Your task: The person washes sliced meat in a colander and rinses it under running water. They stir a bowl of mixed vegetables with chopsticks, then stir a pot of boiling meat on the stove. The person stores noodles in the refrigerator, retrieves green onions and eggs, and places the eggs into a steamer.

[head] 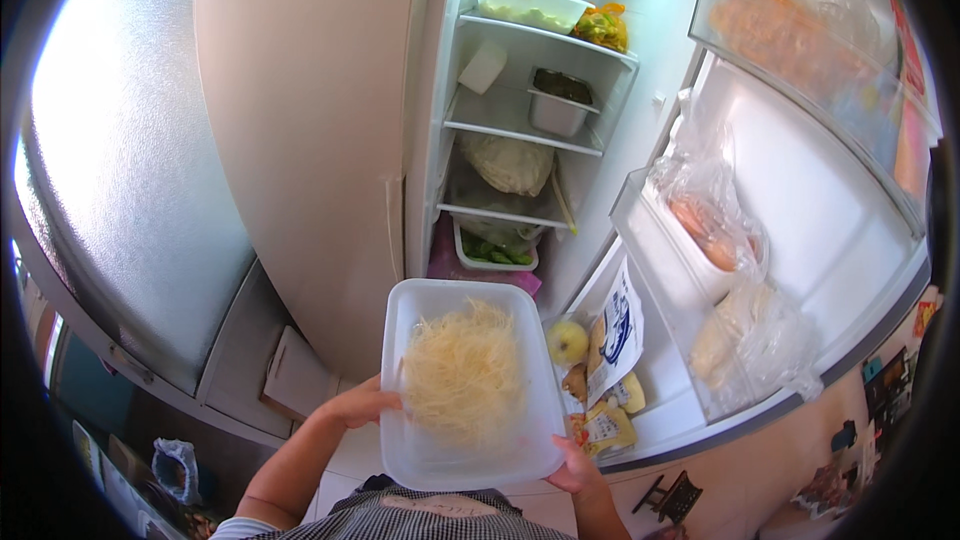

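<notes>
A translucent white plastic tub (409, 461) is held in front of my body, tilted so its inside faces me. A loose heap of fine, pale yellow food strands (465, 375) lies in it; which food they are, I cannot tell. My left hand (364, 403) grips the tub's left side, its thumb over the rim. On the lower right corner, my right hand (574, 466) has hold of the rim. Beyond the tub stands an open refrigerator (637, 97), whose lowest part is partly hidden by the tub.
Refrigerator shelves hold a white tub (532, 7), a metal container (559, 109), a bagged round item (514, 161) and a basket of green vegetables (495, 253). The open door (817, 187) at right carries bagged food. At left are a pale panel (315, 127) and frosted glass (135, 112).
</notes>
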A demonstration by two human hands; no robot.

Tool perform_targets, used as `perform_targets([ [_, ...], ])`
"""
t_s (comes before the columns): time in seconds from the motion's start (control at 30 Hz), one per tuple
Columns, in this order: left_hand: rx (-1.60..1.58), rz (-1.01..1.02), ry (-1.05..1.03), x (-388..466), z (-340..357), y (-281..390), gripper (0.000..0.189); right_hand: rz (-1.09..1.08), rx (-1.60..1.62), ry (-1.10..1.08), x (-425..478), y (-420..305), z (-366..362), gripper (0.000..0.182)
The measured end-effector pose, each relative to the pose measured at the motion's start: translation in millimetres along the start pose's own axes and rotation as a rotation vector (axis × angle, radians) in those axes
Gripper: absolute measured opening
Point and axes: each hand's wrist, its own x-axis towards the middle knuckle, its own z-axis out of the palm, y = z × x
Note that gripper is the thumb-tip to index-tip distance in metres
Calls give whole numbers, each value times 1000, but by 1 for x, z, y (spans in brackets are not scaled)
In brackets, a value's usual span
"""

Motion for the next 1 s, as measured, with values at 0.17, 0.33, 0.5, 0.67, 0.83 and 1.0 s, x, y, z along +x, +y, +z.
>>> perform_targets([
  [0.17, -38, 31, 19, 6, 10, 36, 72, -78, -53, -38, 8, -33, 16, 46],
  [0.33, -94, 325, 85, 0, 36, 53, 70, -268, -49, -45, 20, -55, 35, 55],
  [0.5, 3, 538, 106, -17, 43, 91, 70, -452, 2, -72, 29, -74, 60, 56],
  [0.67, -49, 778, 106, -21, 39, 169, 74, -708, 23, -203, 21, -102, 149, 63],
  [0.83, 97, 898, 31, -29, 26, 251, 69, -889, -51, -223, 16, -133, 222, 63],
  [1.0, 73, 964, -1, -16, 39, 322, 59, -1084, -189, -179, 18, -179, 282, 62],
])
